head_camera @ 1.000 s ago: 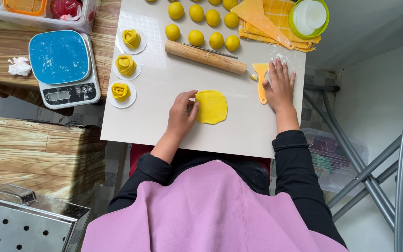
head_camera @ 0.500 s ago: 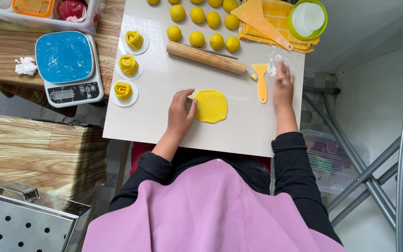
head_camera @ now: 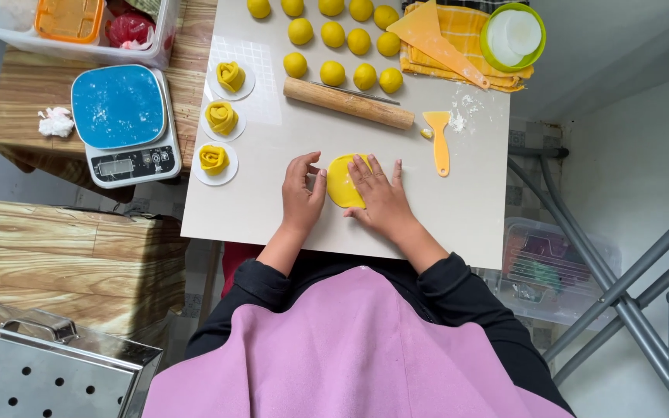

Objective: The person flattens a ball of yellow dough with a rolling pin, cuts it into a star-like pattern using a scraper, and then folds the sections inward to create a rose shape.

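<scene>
A flat round of yellow dough (head_camera: 342, 182) lies on the white board (head_camera: 272, 139) near its front edge. My left hand (head_camera: 302, 193) rests at the round's left rim, fingers touching it. My right hand (head_camera: 379, 197) lies flat over the round's right half, fingers spread. A wooden rolling pin (head_camera: 348, 103) lies just beyond the hands. An orange scraper (head_camera: 440, 139) sits to the right of the dough, with a dusting of flour (head_camera: 458, 116) beside it. Several yellow dough balls (head_camera: 333, 35) are lined up at the far side.
Three yellow dough roses on white discs (head_camera: 221, 118) stand along the board's left edge. A blue kitchen scale (head_camera: 121, 124) sits on a wooden table to the left. At the far right are a yellow cloth (head_camera: 466, 35), a green-rimmed bowl (head_camera: 512, 35) and an orange wedge scraper (head_camera: 431, 35).
My right hand has moved left from beside the orange scraper onto the dough round. My left hand stays at the round's left rim.
</scene>
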